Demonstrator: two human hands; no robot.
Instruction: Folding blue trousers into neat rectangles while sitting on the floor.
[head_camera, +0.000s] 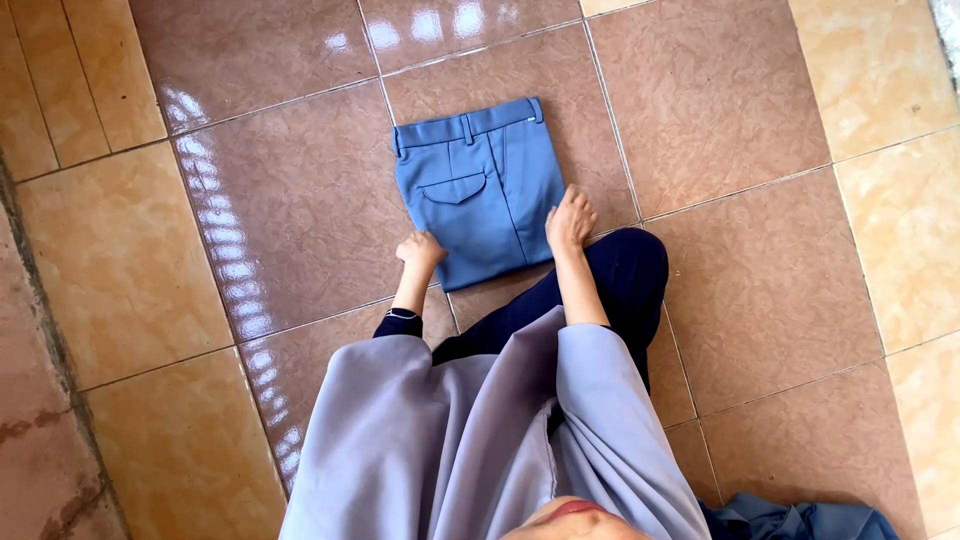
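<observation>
Both hands rest on the near edge of the folded blue trousers (480, 190), which lie flat on the tiled floor (720, 110) just ahead of the person's knees. These trousers are folded into a compact, nearly square packet with the waistband and belt loops along the far edge and a flapped back pocket facing up, so the bulky parts sit on top and the fold edges run down the near side. The left hand (421, 250) sits at the near left corner with its fingers curled under into a loose fist, knuckles pressing downward; the grip looks closed on the corner of the cloth, though whether fabric is actually pinched inside it cannot be told. The right hand (570, 218) lies at the near right edge with fingers bent and pressing flat on the cloth, not wrapped around anything, which reads as pinning or smoothing the fold so the layers stay aligned. With a hand at each corner, the packet is held square against the glossy tile. Some more blue cloth (800, 520) lies bunched at the person's right side, well apart from the hands.
</observation>
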